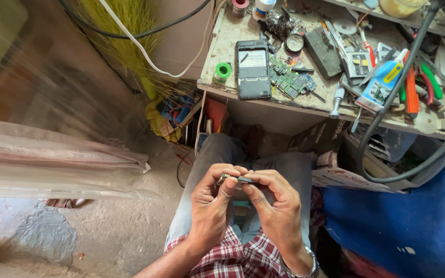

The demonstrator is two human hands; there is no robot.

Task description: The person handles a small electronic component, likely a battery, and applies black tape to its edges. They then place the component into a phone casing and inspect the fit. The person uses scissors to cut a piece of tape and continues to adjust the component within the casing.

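While both hands pinch it | small metal part [237, 179] between left fingers [226, 186]; right fingers [250, 191]

Daylight is soft and even, brightest on the table [243, 95] top at the upper middle, where small parts read sharply. Below its front edge a deep shadow fills the recess and darkens the floor [124, 231] near the seated legs. Both hands are evenly lit and in focus, with faint shadow between the fingers. The left side is heavily smeared: streaked blur runs across the clear plastic sheet [52, 159] and the wall above it. Straight lines bow toward the corners from wide-angle distortion. No strong glare shows.
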